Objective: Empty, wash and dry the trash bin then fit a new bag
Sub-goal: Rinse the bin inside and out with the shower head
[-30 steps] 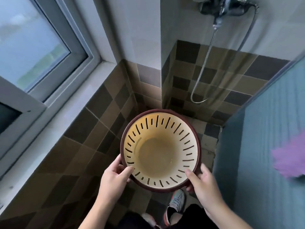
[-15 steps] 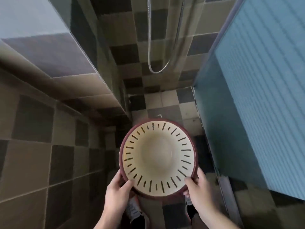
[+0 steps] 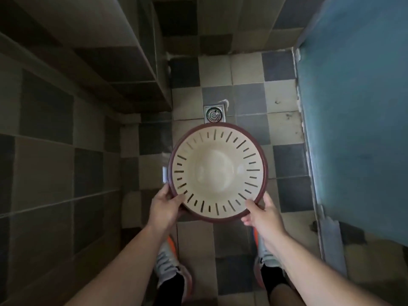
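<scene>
The view is tipping further down: the window and shower hose are dropping out of sight, while the floor drain (image 3: 213, 114) and both shoes (image 3: 171, 265) are coming into sight beneath the bin (image 3: 217, 171).

A round trash bin (image 3: 217, 173) is being held upright in the air above a tiled floor, its open mouth facing straight up at the camera. The inside is showing cream-coloured plastic, and a dark maroon rim is running around the top edge. Narrow vertical slots are ringing the upper wall all the way round, spaced like marks on a clock face. The smooth, solid bottom is catching a soft shine at its centre. The bin is sitting empty, with no bag lining it. Its near edge is resting in the grip of two hands, one on the near left, one on the near right.
</scene>
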